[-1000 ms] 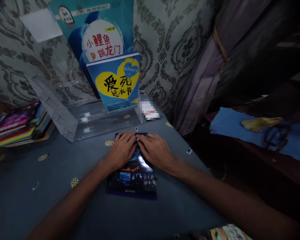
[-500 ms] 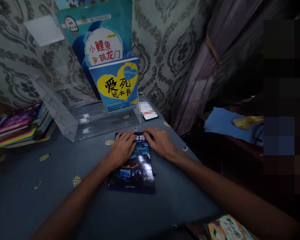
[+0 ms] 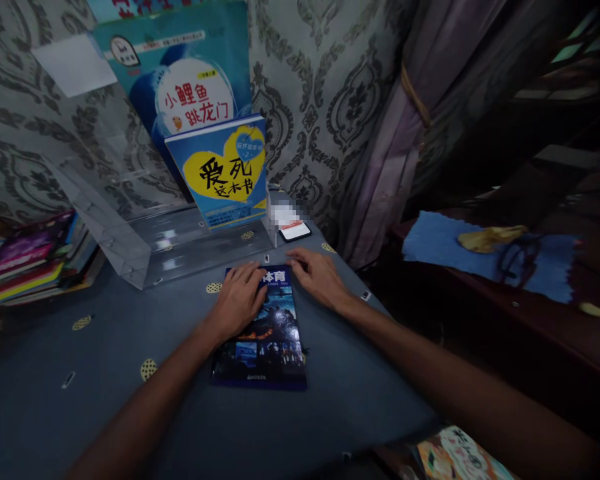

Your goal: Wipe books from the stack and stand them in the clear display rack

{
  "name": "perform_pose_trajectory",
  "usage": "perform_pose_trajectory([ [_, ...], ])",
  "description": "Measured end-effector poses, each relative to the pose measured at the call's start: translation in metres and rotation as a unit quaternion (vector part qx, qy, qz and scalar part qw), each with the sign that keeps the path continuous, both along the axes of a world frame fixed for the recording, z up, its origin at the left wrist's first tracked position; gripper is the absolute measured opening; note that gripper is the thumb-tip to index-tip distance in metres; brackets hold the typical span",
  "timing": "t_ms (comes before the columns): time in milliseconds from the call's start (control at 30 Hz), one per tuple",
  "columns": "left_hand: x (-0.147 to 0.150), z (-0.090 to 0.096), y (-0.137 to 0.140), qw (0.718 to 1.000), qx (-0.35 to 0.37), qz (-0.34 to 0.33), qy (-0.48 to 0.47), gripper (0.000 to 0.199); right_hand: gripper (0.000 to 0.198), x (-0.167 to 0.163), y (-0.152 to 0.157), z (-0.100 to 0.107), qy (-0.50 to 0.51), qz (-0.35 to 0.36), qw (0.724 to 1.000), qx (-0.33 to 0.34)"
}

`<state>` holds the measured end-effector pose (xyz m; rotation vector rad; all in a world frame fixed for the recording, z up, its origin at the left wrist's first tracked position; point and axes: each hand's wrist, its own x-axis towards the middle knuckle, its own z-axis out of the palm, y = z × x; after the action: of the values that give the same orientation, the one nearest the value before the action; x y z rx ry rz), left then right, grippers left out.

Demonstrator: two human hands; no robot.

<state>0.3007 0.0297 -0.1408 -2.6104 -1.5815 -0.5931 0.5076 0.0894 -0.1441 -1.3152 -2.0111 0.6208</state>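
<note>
A dark blue book [image 3: 275,327] with a glossy picture cover lies flat on the cloth-covered table. My left hand [image 3: 241,298] rests open across its upper left part, fingers stretched out and covering some of the title. At the book's top right corner is my right hand [image 3: 321,275], its fingers loosely bent and spread, with nothing visible in them. Whether its fingertips touch the book's edge I cannot tell. Behind both hands a clear acrylic stand [image 3: 210,260] carries a blue book with a yellow heart [image 3: 225,173] and a larger teal book [image 3: 180,60].
A phone [image 3: 295,231] lies beside the stand's right end. Stacked books [image 3: 35,260] sit at the far left. To the right, a blue cloth [image 3: 435,247] holds eyeglasses [image 3: 520,260]. Another book [image 3: 460,453] shows at the bottom right. A tied curtain [image 3: 380,187] hangs behind.
My right hand has shifted slightly away from the book's top edge, uncovering more of the title. My left hand stays on the cover. The view has turned a little to the right.
</note>
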Motion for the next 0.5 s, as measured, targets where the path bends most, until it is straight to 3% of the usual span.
perform_pose_trajectory([
  [100,0.0,0.0,0.0,1.0,-0.001,0.0,0.0,0.026,0.028,0.0,0.004,-0.002,0.045,0.007,0.999,-0.029],
  [200,0.001,0.001,0.0,1.0,-0.005,0.002,-0.004,0.027,0.025,0.001,0.01,-0.003,0.151,0.019,0.985,-0.087],
  [367,0.001,0.003,-0.001,1.0,-0.008,0.001,-0.01,0.027,0.025,0.003,0.011,0.004,0.32,0.031,0.922,-0.215],
  [500,0.001,0.003,-0.001,1.0,-0.008,0.004,-0.012,0.027,0.03,0.002,0.006,0.012,0.377,0.042,0.892,-0.246],
])
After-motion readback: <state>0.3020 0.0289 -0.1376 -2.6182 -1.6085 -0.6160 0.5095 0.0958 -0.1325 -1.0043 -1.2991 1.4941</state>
